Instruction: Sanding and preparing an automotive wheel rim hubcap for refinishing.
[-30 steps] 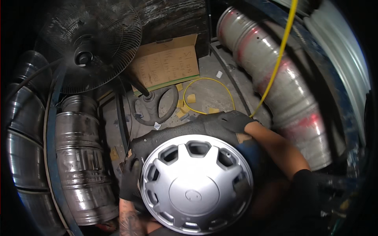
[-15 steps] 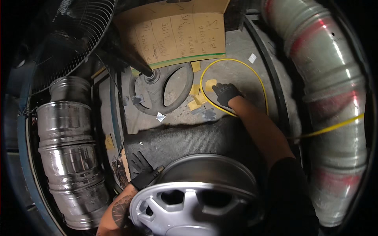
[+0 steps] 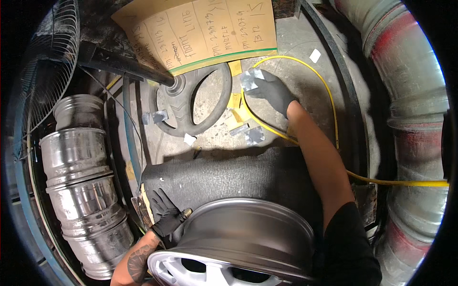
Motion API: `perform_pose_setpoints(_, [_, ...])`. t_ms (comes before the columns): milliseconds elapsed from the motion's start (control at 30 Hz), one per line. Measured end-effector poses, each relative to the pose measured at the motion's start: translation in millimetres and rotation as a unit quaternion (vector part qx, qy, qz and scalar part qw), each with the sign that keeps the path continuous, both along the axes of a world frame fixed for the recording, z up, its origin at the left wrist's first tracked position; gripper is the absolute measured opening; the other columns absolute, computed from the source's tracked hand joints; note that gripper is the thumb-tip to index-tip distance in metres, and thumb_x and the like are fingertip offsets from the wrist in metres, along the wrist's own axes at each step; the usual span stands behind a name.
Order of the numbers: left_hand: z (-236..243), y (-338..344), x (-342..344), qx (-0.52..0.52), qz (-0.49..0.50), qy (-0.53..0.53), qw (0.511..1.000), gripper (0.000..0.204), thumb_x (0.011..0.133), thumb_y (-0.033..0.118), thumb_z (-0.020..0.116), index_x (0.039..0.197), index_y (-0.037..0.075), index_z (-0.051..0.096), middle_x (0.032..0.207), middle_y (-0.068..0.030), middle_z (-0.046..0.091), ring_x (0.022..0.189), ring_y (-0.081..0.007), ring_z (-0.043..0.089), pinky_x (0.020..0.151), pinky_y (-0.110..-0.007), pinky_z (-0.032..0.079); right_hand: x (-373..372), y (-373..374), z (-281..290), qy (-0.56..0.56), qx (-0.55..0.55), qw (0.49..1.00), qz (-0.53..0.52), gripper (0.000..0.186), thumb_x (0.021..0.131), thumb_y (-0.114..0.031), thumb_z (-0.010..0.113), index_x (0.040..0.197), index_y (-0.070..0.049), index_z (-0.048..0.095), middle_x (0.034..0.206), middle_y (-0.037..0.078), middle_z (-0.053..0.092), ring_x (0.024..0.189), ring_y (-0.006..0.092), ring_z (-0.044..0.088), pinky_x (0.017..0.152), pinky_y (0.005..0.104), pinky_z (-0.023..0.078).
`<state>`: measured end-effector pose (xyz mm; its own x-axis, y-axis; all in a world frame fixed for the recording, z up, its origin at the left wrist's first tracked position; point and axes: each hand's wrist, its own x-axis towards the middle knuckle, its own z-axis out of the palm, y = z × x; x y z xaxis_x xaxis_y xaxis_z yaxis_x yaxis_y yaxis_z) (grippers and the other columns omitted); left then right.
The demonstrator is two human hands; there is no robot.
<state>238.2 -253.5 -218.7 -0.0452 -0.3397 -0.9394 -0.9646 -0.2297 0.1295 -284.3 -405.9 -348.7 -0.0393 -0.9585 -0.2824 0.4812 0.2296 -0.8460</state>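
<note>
A silver alloy wheel rim (image 3: 248, 233) stands on its edge against a black ribbed mat (image 3: 229, 169), its spoked face turned toward me. My left hand (image 3: 167, 212), in a dark glove, has its fingers spread on the mat, with the thumb close to the rim's outer edge. Farther off, my gloved right hand (image 3: 273, 93) reaches over the concrete floor and holds a small, creased grey-white square of sheet (image 3: 250, 78) at its fingertips. Yellow squares of sheet (image 3: 234, 101) and a worn grey one (image 3: 255, 136) lie near that hand.
A fan (image 3: 52, 62) has a wheel-like base (image 3: 200, 129). A cardboard sheet with handwriting (image 3: 200, 33) leans behind it. Stacked shiny rims (image 3: 78, 176) line the left; wrapped rims (image 3: 415, 119) line the right. A yellow hose (image 3: 334, 109) loops across the floor.
My right hand has lifted the grey-white square off the floor spot where a yellow square lay. The view has shifted, showing more of the rim's barrel. The left hand stays beside the rim.
</note>
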Motion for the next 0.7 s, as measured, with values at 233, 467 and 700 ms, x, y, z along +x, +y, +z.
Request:
perform_pose_setpoints(233, [-29.9,12.8,40.2,-0.126,-0.100,0.000,0.987,0.089,0.097,0.073,0.051,0.088,-0.016,0.060,0.077,-0.0163,0.056,0.079,-0.0233,0.052,0.074,-0.043,0.046,10.1,8.5,6.7,-0.002,-0.006,1.000,0.020,0.036,0.105,-0.016,0.055,0.138,-0.001,0.058,0.125,0.007,0.067,0.108,0.0155,0.065,0.091,0.0292,0.054])
perform_pose_setpoints(467, [13.4,-8.1,-20.1,-0.013,-0.049,0.012,0.999,0.094,0.096,0.074,0.049,0.093,-0.020,0.056,0.076,-0.0230,0.055,0.079,-0.0310,0.052,0.080,-0.048,0.045,23.5,6.3,-6.3,0.299,-0.061,0.952,-0.022,0.035,0.084,-0.017,0.068,0.116,-0.002,0.068,0.094,0.016,0.070,0.091,0.0201,0.067,0.084,0.0348,0.052])
perform_pose_setpoints(700, [27.7,-3.8,-44.8,-0.097,-0.029,0.106,0.989,0.084,0.102,0.066,0.049,0.086,-0.017,0.062,0.066,-0.0154,0.053,0.069,-0.0244,0.050,0.072,-0.045,0.047,49.6,2.2,7.3,0.597,-0.086,0.786,0.137,0.051,0.084,-0.021,0.067,0.134,-0.014,0.057,0.131,0.016,0.064,0.121,0.0335,0.062,0.100,0.0448,0.050])
